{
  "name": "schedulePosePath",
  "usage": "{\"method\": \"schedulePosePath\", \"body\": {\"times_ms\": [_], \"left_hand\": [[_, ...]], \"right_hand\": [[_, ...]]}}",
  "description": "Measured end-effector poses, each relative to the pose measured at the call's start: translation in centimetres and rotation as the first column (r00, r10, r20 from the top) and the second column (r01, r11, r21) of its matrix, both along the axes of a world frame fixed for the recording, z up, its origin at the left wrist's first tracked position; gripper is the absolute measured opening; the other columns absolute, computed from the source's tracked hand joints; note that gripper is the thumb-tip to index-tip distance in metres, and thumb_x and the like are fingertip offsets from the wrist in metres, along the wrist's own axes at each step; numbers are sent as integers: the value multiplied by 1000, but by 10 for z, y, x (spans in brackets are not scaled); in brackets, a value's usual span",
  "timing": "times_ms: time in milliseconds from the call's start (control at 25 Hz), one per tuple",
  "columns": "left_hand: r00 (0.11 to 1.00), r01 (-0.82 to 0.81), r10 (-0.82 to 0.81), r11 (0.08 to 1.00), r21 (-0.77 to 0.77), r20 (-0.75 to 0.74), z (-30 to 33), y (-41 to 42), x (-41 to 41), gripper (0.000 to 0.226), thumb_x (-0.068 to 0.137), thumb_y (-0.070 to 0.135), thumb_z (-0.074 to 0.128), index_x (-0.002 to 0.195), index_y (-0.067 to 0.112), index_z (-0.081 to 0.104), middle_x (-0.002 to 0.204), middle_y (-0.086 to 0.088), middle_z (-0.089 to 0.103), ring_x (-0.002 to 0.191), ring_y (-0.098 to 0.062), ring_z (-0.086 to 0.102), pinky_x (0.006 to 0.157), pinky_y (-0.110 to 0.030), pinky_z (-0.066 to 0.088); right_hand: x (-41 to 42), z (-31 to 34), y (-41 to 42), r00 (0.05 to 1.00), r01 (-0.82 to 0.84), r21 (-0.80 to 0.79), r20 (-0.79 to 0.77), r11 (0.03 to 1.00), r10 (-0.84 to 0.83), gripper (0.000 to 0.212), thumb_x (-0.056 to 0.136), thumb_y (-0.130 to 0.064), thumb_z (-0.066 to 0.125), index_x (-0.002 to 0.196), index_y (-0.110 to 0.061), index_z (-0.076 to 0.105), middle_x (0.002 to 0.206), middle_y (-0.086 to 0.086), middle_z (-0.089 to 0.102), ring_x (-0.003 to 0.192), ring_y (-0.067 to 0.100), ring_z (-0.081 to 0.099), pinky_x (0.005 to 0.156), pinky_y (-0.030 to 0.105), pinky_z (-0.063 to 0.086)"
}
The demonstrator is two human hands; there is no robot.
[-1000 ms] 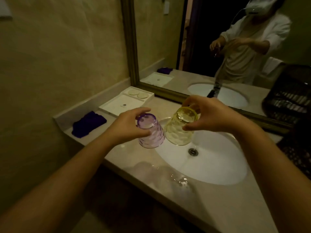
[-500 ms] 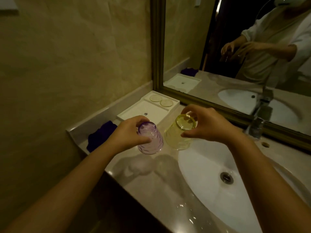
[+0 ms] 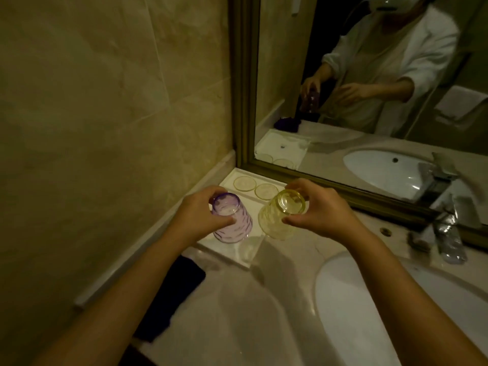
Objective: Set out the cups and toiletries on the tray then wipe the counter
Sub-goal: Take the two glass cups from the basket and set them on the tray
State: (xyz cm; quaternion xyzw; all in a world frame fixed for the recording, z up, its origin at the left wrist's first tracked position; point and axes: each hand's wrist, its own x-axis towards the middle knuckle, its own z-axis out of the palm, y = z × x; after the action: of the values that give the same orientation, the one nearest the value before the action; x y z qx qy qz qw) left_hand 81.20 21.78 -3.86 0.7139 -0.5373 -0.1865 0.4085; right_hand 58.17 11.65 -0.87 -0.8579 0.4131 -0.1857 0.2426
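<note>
**Both hands gripping, arms extended**

Both bare forearms reach forward, converging toward the middle. Left hand (image 3: 195, 216) is curled, thumb and fingers clamped around an upturned base, palm down. Right hand (image 3: 320, 210) mirrors it, fingers arched over the top, thumb underneath. Wrists roughly level.

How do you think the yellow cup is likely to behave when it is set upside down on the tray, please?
The yellow cup, gripped by the right hand, widens toward its downturned mouth, so it should stand steadily. Its glossy, translucent faceted wall looks rigid and possibly slippery. On the smooth white tray it may slide if nudged.
</note>
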Motion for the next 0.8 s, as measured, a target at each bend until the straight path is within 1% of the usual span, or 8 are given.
{"method": "schedulePosePath", "body": {"times_ms": [160,200,360,400,440,600,720,800], "left_hand": [[999,44,-45,998,-53,-21,3,-43,51,55,59,15,84,109,18,61,96,2,63,90,-14,60,75,-22,48],[998,62,-62,996,-57,-10,3,-54,60,55,60,16,83,110,18,61,97,2,63,89,-14,60,74,-21,47],[996,91,-93,991,-100,-15,-5,-104,80,46,61,14,81,103,16,63,89,3,63,81,-12,58,62,-1,38],[996,90,-92,991,-100,-18,-10,-116,82,45,61,12,81,102,14,63,89,2,63,81,-12,57,60,-1,38],[996,89,-91,992,-91,-19,-17,-130,83,45,61,12,81,103,13,63,90,1,63,82,-13,57,61,-4,37],[996,76,-78,996,-56,-33,-46,-186,88,49,61,11,81,107,9,62,98,-9,67,90,-24,61,76,-27,46],[997,73,-73,997,16,1,-69,-222,89,56,62,15,81,112,8,59,105,-13,66,95,-26,61,78,-26,44],[997,75,-75,996,46,2,-82,-240,90,56,62,17,81,113,9,59,107,-14,66,96,-28,61,80,-28,45]], "right_hand": [[37,-5,-12,981,192,3,16,981,-192,61,60,-40,79,113,-38,48,111,-2,66,99,21,60,78,47,54],[43,-6,-15,971,236,3,30,972,-236,60,61,-39,79,113,-37,48,110,-2,66,99,21,60,77,47,54],[62,-13,-42,918,387,-4,98,922,-385,56,63,-34,79,112,-32,51,105,0,67,93,23,61,72,40,53],[67,-16,-51,914,397,-7,95,918,-394,56,64,-32,79,112,-30,52,105,1,67,93,24,61,70,37,52],[72,-21,-63,916,394,-10,86,919,-392,56,64,-32,79,113,-29,53,105,2,68,93,25,61,70,35,51],[98,-51,-116,931,363,-10,36,932,-363,57,66,-34,77,116,-27,52,105,3,68,94,26,62,65,28,43],[115,-75,-153,934,355,-8,-31,935,-355,59,67,-38,75,120,-28,50,109,2,67,96,25,62,64,29,44],[122,-89,-170,936,346,-4,-74,938,-345,61,68,-39,75,122,-27,49,113,3,66,100,25,61,69,33,48]]}}
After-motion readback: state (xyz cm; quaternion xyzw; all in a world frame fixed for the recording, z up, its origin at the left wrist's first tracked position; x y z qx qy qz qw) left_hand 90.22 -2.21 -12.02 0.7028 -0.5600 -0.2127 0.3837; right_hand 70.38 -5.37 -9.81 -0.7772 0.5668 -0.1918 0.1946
